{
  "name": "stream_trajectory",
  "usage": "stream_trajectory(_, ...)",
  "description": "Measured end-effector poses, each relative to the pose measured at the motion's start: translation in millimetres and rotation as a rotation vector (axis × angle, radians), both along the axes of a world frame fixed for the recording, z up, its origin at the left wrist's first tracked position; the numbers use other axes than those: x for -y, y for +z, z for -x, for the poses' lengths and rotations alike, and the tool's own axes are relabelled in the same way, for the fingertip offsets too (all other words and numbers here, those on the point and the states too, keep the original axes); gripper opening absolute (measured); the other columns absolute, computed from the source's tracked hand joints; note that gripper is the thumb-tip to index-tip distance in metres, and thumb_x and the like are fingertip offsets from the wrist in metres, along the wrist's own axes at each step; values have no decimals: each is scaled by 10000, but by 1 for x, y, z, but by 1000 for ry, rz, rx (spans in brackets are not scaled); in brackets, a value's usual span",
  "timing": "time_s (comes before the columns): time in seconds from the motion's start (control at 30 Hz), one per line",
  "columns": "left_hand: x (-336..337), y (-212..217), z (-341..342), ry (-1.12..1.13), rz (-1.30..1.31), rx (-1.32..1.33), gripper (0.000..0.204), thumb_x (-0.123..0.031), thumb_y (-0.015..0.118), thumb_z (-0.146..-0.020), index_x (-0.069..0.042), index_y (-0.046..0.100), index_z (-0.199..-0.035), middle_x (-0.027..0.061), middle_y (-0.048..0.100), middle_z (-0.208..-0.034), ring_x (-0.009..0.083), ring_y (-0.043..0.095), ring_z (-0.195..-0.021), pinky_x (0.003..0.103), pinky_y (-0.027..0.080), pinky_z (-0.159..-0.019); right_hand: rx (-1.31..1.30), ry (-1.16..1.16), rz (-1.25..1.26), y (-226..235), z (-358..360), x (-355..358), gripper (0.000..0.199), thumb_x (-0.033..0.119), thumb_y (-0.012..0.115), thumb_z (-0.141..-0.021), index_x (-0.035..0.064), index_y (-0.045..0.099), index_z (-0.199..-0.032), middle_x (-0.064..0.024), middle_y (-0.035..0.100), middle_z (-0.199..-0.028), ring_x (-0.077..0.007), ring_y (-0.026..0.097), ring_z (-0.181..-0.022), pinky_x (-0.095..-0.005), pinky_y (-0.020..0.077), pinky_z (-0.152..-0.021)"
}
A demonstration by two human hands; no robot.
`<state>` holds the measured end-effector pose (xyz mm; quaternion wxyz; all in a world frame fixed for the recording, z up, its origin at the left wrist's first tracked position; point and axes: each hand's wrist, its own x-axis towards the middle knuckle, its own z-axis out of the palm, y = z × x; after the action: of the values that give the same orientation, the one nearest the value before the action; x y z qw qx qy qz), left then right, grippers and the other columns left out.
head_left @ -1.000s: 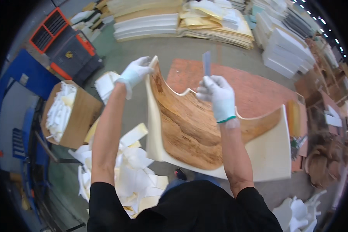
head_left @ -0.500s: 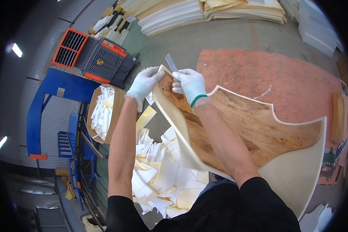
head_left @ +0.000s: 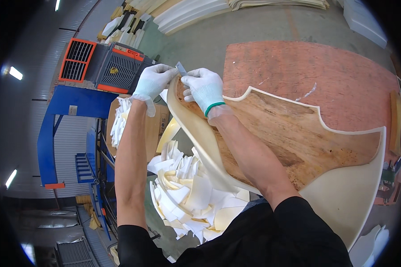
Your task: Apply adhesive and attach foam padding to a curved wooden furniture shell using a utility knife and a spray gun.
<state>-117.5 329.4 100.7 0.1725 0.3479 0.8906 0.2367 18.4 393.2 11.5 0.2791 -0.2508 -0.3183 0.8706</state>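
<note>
A large wooden panel point(head_left: 272, 138) with curved cut-outs lies in front of me. Cream foam point(head_left: 343, 200) wraps its border as a thin edge and spreads wide at the lower right. My left hand point(head_left: 153, 82), in a white glove, is closed at the panel's far left tip, fingertips pinching the foam there. Close beside it, my gloved right hand point(head_left: 203, 89), with a green cuff band, grips a flat metal blade point(head_left: 181, 68). The blade points up and left near that tip. Its handle end is hidden in my fingers.
White and cream foam offcuts point(head_left: 191, 191) are heaped below the panel's left side. A cardboard box point(head_left: 145, 133) of scraps stands behind my left arm, near a blue metal frame point(head_left: 47, 138) and a grey-orange machine point(head_left: 120, 69). A reddish board point(head_left: 294, 80) lies beyond the panel.
Both hands have shifted slightly left and up, along with the panel's tip. The blade sits lower in the right hand's grip, now nearer the left fingertips. The view has tilted a little.
</note>
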Motion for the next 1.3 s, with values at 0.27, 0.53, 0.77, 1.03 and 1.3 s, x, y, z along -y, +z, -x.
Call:
stream_trajectory(0.27, -4, 0, -1, -109, 63, -287, 292, -273, 723, -866, 1, 762, -959, 139, 736, -801, 186, 686, -705, 311, 530, -693, -7, 17, -21, 1, 5, -5, 264, 19, 690, -847, -80, 647, -1088, -119, 688, -802, -163, 668, -568, -308, 561, -467)
stream_trajectory(0.53, -6, 2, -16, -117, 18, -385, 274, -271, 715, -849, -6, 758, -904, 182, 718, -787, 258, 699, -688, 335, 531, -675, -28, 40, 1, 7, -4, -2, 211, 17, 682, -852, -74, 650, -1040, -110, 678, -769, -164, 668, -563, -298, 545, -457)
stream_trajectory(0.77, -3, -2, -19, -153, -22, -492, 253, -265, 701, -853, -19, 754, -884, 196, 705, -782, 300, 697, -697, 358, 531, -670, 4, 72, -37, 13, -2, -12, 152, 28, 692, -852, -60, 683, -975, -116, 692, -740, -161, 674, -554, -294, 561, -469)
stream_trajectory(1.03, -2, -3, -19, -113, -32, -476, 248, -276, 708, -853, -37, 756, -899, 193, 698, -765, 313, 700, -706, 365, 532, -669, 39, 70, -129, 16, -4, -13, 136, 53, 698, -854, -49, 690, -944, -121, 690, -721, -166, 679, -554, -300, 568, -474)
stream_trajectory(1.3, -1, -3, -20, -97, -39, -463, 266, -300, 712, -855, -45, 763, -912, 186, 712, -790, 310, 705, -717, 360, 539, -687, 47, 50, -198, 13, -13, 0, 117, 58, 685, -849, -54, 691, -883, -117, 671, -646, -181, 672, -516, -311, 552, -466)
